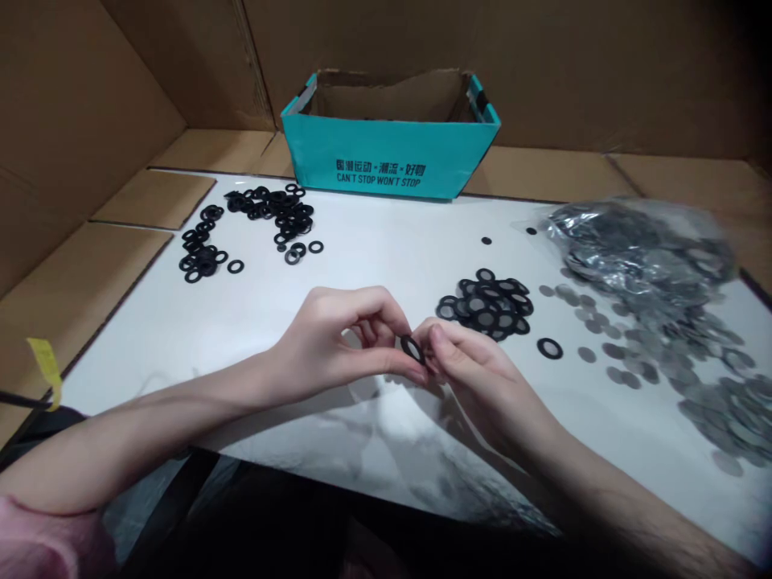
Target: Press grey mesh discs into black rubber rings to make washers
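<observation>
Above the white tabletop, my left hand [329,338] pinches a black rubber ring washer [412,349] between thumb and forefinger, tilted on edge. Something grey shows in the ring's middle; whether a disc sits there I cannot tell. My right hand [476,366] is closed against the ring's right side, thumb pressed over curled fingers that hide whatever they hold. Just behind it lies a heap of black rings with grey discs in them [486,305]. One more such ring [550,348] lies apart to the right.
Loose black rings [281,211] lie in clusters at the back left. Grey round discs [639,358] spread over the right side, beside a clear plastic bag [645,249] of discs. A turquoise box [386,153] stands at the back; cardboard walls [543,72] enclose the table.
</observation>
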`<action>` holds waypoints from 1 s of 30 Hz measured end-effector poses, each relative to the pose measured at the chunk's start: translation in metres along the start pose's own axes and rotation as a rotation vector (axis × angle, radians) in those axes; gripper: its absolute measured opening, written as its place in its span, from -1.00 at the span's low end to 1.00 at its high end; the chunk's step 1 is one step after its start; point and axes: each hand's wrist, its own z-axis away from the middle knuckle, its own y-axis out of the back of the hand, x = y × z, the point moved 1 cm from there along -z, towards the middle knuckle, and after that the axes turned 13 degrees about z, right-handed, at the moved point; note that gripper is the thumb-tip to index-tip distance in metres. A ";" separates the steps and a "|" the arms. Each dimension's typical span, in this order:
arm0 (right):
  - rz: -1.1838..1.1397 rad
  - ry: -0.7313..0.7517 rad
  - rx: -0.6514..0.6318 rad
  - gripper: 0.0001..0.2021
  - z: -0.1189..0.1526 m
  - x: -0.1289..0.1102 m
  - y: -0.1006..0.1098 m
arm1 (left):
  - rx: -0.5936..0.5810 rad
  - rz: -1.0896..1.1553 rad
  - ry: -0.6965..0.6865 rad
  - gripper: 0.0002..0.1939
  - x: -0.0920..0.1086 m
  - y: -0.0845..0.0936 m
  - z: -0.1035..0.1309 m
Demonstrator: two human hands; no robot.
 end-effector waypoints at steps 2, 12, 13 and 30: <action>0.054 0.011 0.018 -0.63 0.000 -0.003 0.002 | 0.011 -0.048 -0.050 -0.76 0.000 0.000 0.000; 0.262 0.069 -0.043 -0.76 0.001 -0.018 0.005 | -0.023 -0.267 -0.237 -0.78 0.000 -0.001 0.002; 0.246 0.065 -0.047 -0.79 0.001 -0.018 0.004 | -0.027 -0.286 -0.256 -0.80 0.000 -0.002 0.003; 1.582 0.502 0.493 -0.75 0.016 -0.014 0.095 | 0.221 -0.706 -0.109 -0.72 -0.003 0.089 -0.008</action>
